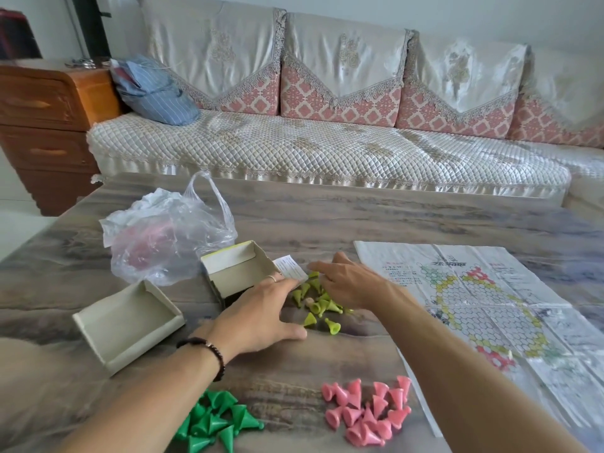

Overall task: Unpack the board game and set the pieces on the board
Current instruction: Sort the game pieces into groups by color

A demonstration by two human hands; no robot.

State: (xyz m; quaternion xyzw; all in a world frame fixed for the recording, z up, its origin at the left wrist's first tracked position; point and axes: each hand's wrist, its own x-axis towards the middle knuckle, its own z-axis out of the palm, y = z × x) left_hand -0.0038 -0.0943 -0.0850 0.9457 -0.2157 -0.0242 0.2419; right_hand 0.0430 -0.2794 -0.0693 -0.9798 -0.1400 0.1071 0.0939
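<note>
Centre frame: my left hand [261, 308] and right hand [349, 286], both spread flat, corral yellow pieces [315, 305] for sorting.

The paper board [483, 308] lies along the table's [327, 217] right edge. Two boxes [127, 322] and a bag [163, 233] sit left. Three piece heaps [369, 410] lie between, toward the near edge.

**Counted on the table**

Two hands, the left hand [261, 313] and the right hand [349, 284]. Three heaps of cone pieces: green pieces [217, 423], pink pieces [369, 411] and yellow-green pieces [318, 305], each too jumbled for an exact count. Two open box halves [125, 325] [240, 273]. One paper board [483, 308], one plastic bag [166, 237], one paper slip [291, 268].
</note>
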